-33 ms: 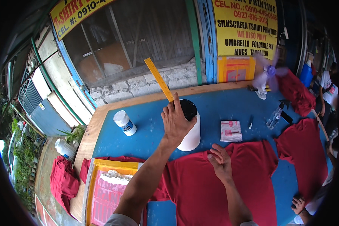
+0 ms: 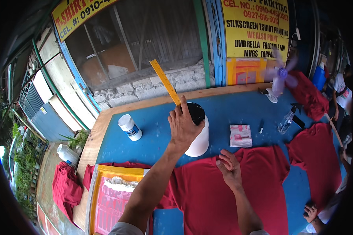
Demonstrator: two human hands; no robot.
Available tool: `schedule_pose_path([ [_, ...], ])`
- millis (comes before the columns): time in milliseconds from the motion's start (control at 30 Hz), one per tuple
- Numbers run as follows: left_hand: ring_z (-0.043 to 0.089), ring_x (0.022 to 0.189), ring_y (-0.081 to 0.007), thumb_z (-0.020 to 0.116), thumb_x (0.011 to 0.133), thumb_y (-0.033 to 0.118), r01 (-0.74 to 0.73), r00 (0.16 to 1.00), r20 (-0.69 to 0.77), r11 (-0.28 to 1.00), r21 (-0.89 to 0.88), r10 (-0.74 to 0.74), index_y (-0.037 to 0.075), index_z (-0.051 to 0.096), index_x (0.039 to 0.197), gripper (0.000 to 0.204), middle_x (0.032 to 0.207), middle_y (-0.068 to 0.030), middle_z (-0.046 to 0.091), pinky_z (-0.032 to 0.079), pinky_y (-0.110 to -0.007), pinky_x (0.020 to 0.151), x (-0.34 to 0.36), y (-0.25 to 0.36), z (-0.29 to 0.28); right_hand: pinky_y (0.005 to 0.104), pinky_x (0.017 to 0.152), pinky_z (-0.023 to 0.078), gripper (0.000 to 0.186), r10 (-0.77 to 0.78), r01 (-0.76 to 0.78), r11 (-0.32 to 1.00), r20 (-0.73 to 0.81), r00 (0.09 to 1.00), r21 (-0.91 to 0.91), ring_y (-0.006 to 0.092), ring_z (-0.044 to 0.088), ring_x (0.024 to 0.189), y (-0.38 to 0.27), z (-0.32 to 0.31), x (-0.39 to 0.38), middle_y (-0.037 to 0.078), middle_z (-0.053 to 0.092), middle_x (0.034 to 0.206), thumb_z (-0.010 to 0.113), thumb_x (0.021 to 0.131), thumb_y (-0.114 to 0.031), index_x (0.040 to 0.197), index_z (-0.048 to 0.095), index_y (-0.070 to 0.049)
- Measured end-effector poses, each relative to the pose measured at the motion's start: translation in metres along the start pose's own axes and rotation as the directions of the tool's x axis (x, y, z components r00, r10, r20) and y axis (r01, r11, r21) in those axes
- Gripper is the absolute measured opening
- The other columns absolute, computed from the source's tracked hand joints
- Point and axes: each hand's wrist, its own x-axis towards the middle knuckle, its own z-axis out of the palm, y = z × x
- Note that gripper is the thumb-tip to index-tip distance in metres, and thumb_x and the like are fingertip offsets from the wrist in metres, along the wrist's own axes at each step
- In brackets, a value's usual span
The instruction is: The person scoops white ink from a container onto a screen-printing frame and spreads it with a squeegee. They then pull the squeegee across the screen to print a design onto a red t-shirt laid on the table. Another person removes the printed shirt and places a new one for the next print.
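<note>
My left hand is at the top of a white tub with a black mouth or lid. Its fingers are bent around a yellow ruler, which slants up and away to the left. The ruler's lower part is hidden behind the hand, while the thumb lies across the tub's near edge. My right hand hovers over a spread red T-shirt, fingers loosely curled, thumb apart, nothing seen in it. Left of the shirt lies a framed printing screen bearing white paste.
On the blue tabletop are a white jar, a folded cloth, a spray bottle and a running fan. Another red shirt lies at right, near another person's hand. A second white jar stands at left.
The fan's blades have turned. Both my hands, the ruler and the tub keep their places.
</note>
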Motion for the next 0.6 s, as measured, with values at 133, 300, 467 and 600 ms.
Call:
schedule_pose_path([
  [133,0.06,0.124,-0.0486,0.097,0.076,0.042,-0.002,1.0,0.006,1.0,0.031,0.002,0.0,0.022,0.175,0.131,0.138,-0.0304,0.063,0.045,-0.061,0.109,-0.002,0.002,0.0,0.0499,0.121,0.053,0.072,0.012,-0.012,1.0,0.009,1.0,0.006,0.0312,0.062,0.144,0.005,0.001,-0.007,0.017,0.06,0.159,0.09,0.099,-0.026,0.158,0.056,-0.003],
  [300,0.058,0.127,-0.0439,0.1,0.076,0.049,-0.039,0.999,0.032,0.998,0.039,0.038,0.006,0.02,0.178,0.137,0.144,-0.0276,0.06,0.043,-0.058,0.107,-0.006,0.002,-0.005,0.0514,0.121,0.053,0.078,0.059,-0.058,0.997,0.009,0.998,-0.054,0.0344,0.06,0.147,0.01,-0.001,-0.013,0.02,0.059,0.16,0.091,0.098,-0.031,0.16,0.054,-0.001],
  [467,0.057,0.13,-0.0455,0.097,0.075,0.062,-0.061,0.998,0.009,0.994,0.091,0.06,0.003,0.025,0.176,0.138,0.146,-0.0289,0.058,0.042,-0.059,0.108,-0.007,-0.004,-0.004,0.0514,0.119,0.054,0.072,0.041,-0.04,0.997,0.01,0.999,-0.068,0.0354,0.061,0.146,0.01,-0.01,-0.019,0.021,0.059,0.159,0.088,0.101,-0.029,0.159,0.055,-0.001],
  [600,0.055,0.136,-0.0479,0.096,0.075,0.065,-0.1,0.994,-0.035,0.991,0.085,0.103,0.003,0.021,0.177,0.141,0.152,-0.0341,0.053,0.041,-0.059,0.109,-0.009,-0.002,-0.002,0.052,0.118,0.054,0.068,0.037,-0.038,0.991,-0.008,0.999,-0.128,0.0358,0.062,0.144,0.007,-0.019,-0.028,0.02,0.06,0.159,0.088,0.101,-0.027,0.158,0.057,-0.004],
])
